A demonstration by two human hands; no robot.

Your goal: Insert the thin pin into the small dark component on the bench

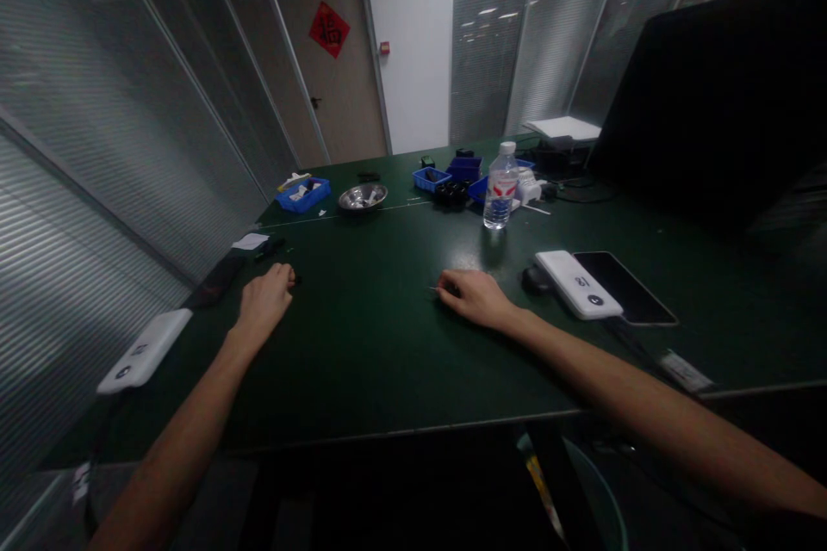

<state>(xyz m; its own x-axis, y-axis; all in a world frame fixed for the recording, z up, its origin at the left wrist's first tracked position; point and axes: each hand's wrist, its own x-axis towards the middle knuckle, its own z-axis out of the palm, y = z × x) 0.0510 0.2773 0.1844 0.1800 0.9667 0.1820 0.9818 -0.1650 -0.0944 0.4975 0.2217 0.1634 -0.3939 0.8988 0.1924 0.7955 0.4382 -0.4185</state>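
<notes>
My left hand is closed over the left side of the green table. A small dark piece shows at its fingertips, too small to name. Palm side down at the middle right, my right hand rests near the tabletop with its fingers curled in a pinch. From those fingertips a thin pale pointed piece sticks out to the left; its kind is unclear. Just beyond my left hand lie a dark slim object and a white paper.
A water bottle stands beyond my right hand. White power banks lie at right and left, the right one beside a phone. Farther back are a metal bowl, blue trays and a large dark monitor.
</notes>
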